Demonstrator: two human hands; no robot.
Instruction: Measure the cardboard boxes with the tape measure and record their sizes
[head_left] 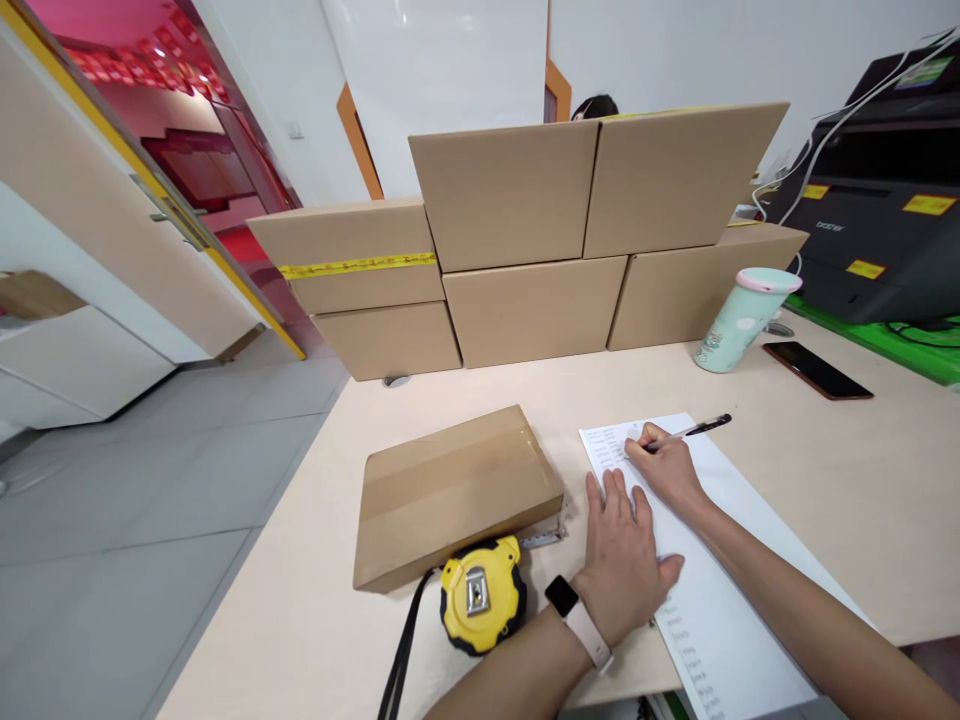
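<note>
My right hand [666, 466] is closed round a black pen [694, 430], its tip on the top of a printed white sheet [739, 520]. My left hand [624, 560] lies flat and open on the sheet's left edge; a watch sits on that wrist. Just left of it rests a yellow tape measure [481, 594] with a black strap, a short length of blade pulled out. A flat taped cardboard box [450, 490] lies on the pale table [315, 600] beside the tape measure.
Several stacked cardboard boxes [525, 240] form a wall along the table's back. A mint-green cup [739, 320] and a dark phone [817, 370] sit at the right, a black printer [877, 200] behind them. Someone's head shows above the boxes. Grey floor lies to the left.
</note>
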